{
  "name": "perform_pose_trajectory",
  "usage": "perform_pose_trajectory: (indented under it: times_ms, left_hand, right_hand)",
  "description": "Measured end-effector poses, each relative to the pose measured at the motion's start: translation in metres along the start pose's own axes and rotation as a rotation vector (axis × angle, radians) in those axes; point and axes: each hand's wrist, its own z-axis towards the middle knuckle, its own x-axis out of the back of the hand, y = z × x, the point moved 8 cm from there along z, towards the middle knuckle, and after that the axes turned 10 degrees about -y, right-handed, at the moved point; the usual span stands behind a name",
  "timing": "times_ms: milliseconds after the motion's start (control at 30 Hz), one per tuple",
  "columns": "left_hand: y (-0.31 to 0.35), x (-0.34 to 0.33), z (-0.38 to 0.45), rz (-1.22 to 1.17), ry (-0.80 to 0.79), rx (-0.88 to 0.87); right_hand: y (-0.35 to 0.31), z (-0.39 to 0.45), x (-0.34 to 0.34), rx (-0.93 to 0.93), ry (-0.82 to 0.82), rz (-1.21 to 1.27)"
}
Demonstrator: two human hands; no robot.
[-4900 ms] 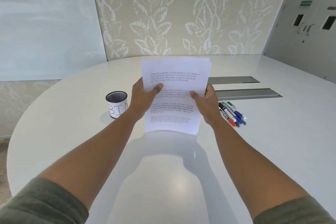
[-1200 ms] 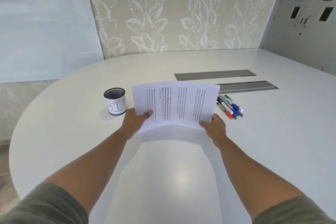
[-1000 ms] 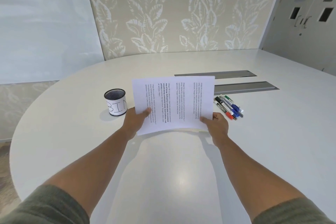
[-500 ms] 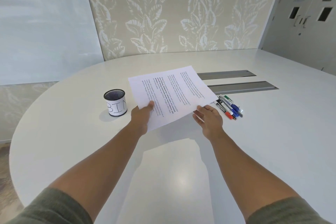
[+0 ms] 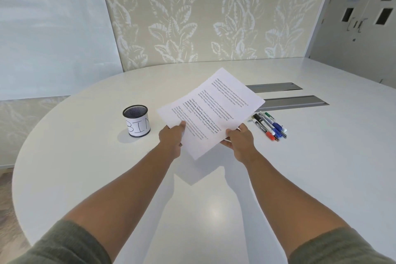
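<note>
The left hand [image 5: 171,137] is closed on the near left edge of the paper [image 5: 212,111], with the thumb laid on the printed face and the fingers tucked beneath. The near right edge is pinched in the same manner by the right hand [image 5: 239,140]. The paper is held in the air at the centre of the frame, clear of the table [image 5: 85,156]. It is turned so that one corner points to the lower middle and the opposite one to the upper right. Whether one sheet or several are held cannot be told. The paper is judged to be light, thin and limp, easily creased or torn, and likely to droop if taken by one corner alone. It is best held at two opposite edges, as here, with a gentle pinch, or supported flat from below. The table is white, smooth and glossy, so a sheet laid on it may be expected to slide and to be hard to lift again by its edge. Left of centre a mesh cup [image 5: 137,121] is stood upright, near the left hand. Right of centre a bunch of pens [image 5: 270,126] is laid just beside the right hand. Beyond them two grey slots [image 5: 293,103] are set into the top. A leaf-patterned wall [image 5: 192,17] is seen across the upper middle, a pale panel [image 5: 53,28] at upper left and a door [image 5: 364,17] at upper right.
</note>
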Motion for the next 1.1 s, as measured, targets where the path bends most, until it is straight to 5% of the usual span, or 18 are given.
perform_pose_trajectory:
  times_ms: [333, 600, 1100]
  left_hand:
    - [0.015, 0.017, 0.000, -0.008, 0.027, -0.076]
    - [-0.002, -0.008, 0.002, 0.147, -0.209, 0.000]
    - [-0.040, -0.041, 0.032, 0.249, -0.269, 0.036]
  right_hand:
    - [-0.005, 0.003, 0.042, -0.040, 0.125, -0.218]
    - [-0.010, 0.002, 0.063, -0.032, 0.160, -0.444]
    - [-0.005, 0.005, 0.101, -0.039, 0.148, -0.544]
